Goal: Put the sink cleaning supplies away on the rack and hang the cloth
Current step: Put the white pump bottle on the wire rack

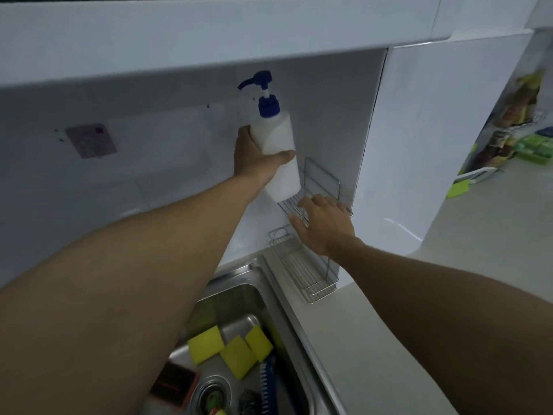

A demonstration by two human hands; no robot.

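Square pinkish adhesive hook pad (91, 141) stuck on white tiled wall (167, 139); green plastic containers (535, 146) on pale countertop (466, 253) far right.

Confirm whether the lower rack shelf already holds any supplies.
No, the lower rack shelf holds nothing; the yellow sponges lie in the sink.

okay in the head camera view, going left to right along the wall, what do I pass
Purple hook pad → left hand gripping the pump bottle → upper wire rack with the right hand on it → green items far right.
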